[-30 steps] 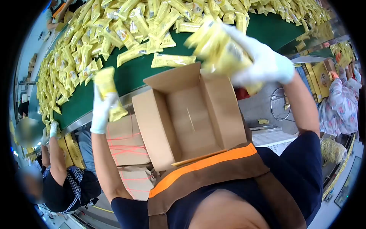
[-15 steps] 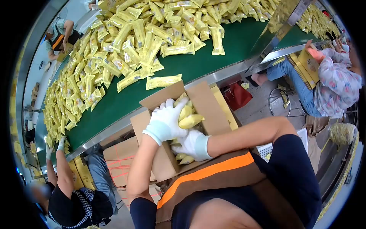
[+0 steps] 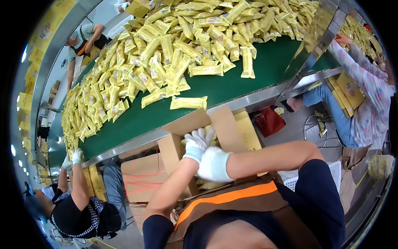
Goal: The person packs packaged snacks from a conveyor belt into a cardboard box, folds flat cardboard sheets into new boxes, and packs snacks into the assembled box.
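Your left hand, in a white glove, reaches up and away from you over the open box, back upward, fingers slightly spread and pointing toward the far flap. Your left forearm slants in from below, elbow low beside your apron. Your right hand lies nearer you, over the same box, its forearm coming in almost level from a raised, bent elbow. Its back and pale cuff face up and it overlaps the base of your left hand in this view. Your right fingers are mostly hidden, so I cannot tell whether they pinch anything; nor can I tell what your left fingertips press.

The yellow packets inside the box show below your right hand and around your left fingers. The box stands against your apron, below the edge of the green belt, which bears a large heap of the same packets; one lone packet lies just beyond the far flap.

The packets carry small printing, too fine to read. The yellow carton beside your box has faint print, and the red bag has pale lettering I cannot make out.
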{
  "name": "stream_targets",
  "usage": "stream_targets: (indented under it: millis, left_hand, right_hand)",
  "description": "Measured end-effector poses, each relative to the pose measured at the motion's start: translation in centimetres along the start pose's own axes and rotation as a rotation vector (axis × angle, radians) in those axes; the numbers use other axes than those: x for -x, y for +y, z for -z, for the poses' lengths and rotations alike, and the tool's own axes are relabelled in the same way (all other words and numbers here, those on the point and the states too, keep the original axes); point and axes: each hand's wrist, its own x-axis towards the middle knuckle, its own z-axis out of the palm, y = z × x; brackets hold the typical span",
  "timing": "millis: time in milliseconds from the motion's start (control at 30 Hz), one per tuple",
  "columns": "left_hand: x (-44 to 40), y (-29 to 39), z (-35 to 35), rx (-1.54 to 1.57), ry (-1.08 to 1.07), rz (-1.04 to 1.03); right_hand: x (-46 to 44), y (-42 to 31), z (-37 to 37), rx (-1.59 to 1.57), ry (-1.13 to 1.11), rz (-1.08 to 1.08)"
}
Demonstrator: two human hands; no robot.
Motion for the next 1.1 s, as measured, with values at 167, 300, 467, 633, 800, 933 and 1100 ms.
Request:
stream_targets:
  millis: [167,300,467,633,800,933,1100]
  left_hand:
    - [4.8,-1.6,1.6,0.186,0.517,-0.128]
    - [6.2,-6.5,5.9,0.630,-0.096,-0.462]
    - [3.0,-15.5,9.9,1.794,0.264,-0.186]
    - [-4.2,-18.3,7.7,2.126,0.211,-0.407]
    - [-8.4,-15.9,2.0,0.732,0.569,-0.344]
    - [-6.7,-15.6,1.8,0.663,0.465,-0.255]
    - [-1.6,-19.2,0.7,0.983,0.370,-0.132]
  right_hand:
    - [-2.6,1.8,-6.2,0.182,0.207,-0.142]
    - [1.0,3.4,0.6,-0.181,-0.107,0.211]
    - [5.6,17.0,8.5,-0.639,0.929,-0.197]
    - [-2.9,34.8,13.0,-0.471,0.946,-0.584]
    - [-14.6,28.3,13.5,-0.023,0.617,-0.727]
    - [-11.3,27.3,10.3,0.032,0.448,-0.492]
    - [-3.8,28.9,4.5,0.061,1.014,-0.254]
